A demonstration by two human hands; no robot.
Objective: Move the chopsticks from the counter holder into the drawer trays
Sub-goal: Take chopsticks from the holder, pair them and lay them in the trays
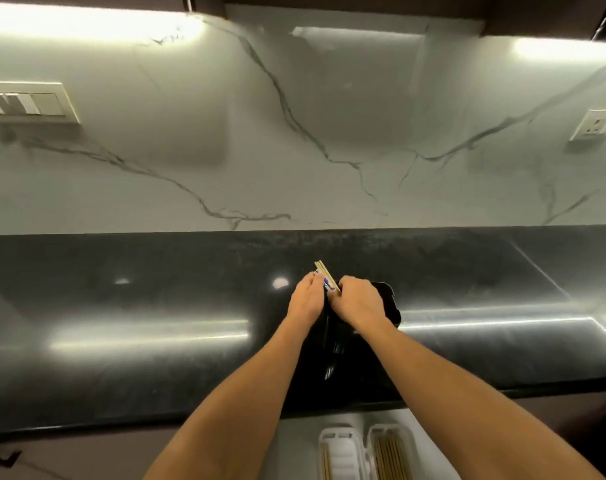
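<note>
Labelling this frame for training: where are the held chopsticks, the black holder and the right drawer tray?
chopsticks (324, 270), head view, free upper ends.
black holder (389, 304), head view, exposed right wall.
right drawer tray (388, 429), head view, white far rim.

Bright under-cabinet strips (86, 22) glare on the glossy counter (149, 334); wide-angle edges bend

Veined marble backsplash (294, 133), black counter (156, 306)

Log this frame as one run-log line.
stage: pickup | left hand: holds chopsticks | right hand: holds chopsticks | chopsticks: over black holder on counter | drawer trays: partly filled
</note>
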